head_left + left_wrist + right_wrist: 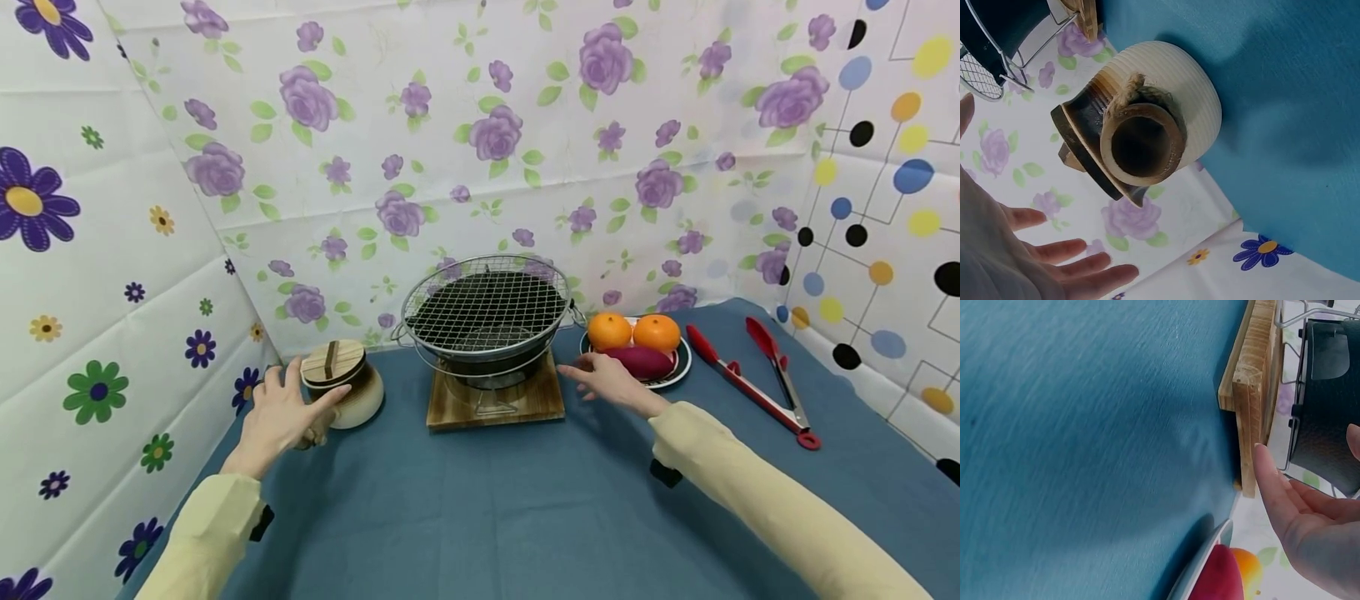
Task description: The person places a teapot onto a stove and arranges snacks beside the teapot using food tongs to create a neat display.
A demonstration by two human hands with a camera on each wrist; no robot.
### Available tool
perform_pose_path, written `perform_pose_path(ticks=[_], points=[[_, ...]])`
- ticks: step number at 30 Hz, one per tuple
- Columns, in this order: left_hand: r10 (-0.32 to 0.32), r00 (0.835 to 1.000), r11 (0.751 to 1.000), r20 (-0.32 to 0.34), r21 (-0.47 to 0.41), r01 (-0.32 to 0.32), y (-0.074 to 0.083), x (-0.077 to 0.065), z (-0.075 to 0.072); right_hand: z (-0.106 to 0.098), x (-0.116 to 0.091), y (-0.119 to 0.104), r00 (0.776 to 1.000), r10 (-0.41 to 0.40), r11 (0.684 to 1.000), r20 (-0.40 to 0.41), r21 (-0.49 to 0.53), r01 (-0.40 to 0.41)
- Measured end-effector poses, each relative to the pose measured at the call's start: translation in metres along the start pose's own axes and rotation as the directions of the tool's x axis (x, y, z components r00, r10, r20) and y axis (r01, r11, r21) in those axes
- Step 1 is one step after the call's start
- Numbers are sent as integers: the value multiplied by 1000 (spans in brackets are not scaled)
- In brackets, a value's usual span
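My left hand (277,417) is spread, thumb and fingers apart, in front of a small round clay teapot (362,398) with a wooden lid (333,362). The left wrist view shows the pot's hollow side handle (1141,145) with rope tied at its base, and a gap between hand and pot. My right hand (611,380) has its fingers extended toward the right edge of a wooden board (495,410). A black grill stove (487,367) stands on that board, topped by a round wire mesh rack (487,304). Both hands hold nothing.
Right of the stove, a plate (678,372) bears two oranges (657,333) and a purple-red oblong vegetable (643,363). Farther right lie red-tipped tongs (757,385), spread wide. Flowered cloth walls (450,150) rise behind and left of the blue tablecloth (480,517); a dotted one stands right.
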State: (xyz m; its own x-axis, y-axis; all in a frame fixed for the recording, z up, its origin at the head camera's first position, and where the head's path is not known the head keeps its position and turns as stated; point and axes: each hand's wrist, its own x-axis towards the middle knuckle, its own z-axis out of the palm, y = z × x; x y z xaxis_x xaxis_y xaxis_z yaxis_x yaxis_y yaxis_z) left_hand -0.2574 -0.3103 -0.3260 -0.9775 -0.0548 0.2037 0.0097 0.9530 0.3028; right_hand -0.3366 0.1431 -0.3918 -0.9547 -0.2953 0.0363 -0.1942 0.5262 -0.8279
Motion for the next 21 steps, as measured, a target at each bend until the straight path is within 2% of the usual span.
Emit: perform_pose_path(ticks=[6,11,21], points=[[-66,995,997,71,-35,69,-2,0,2,6,3,0,1000,12,999,2,47,-12],[-120,982,989,144,-66,131,-2,0,3,11,8,3,999,46,996,10,79,-46],[-139,961,980,238,-110,168,-8,3,11,15,14,8,991,122,975,56,182,-131]])
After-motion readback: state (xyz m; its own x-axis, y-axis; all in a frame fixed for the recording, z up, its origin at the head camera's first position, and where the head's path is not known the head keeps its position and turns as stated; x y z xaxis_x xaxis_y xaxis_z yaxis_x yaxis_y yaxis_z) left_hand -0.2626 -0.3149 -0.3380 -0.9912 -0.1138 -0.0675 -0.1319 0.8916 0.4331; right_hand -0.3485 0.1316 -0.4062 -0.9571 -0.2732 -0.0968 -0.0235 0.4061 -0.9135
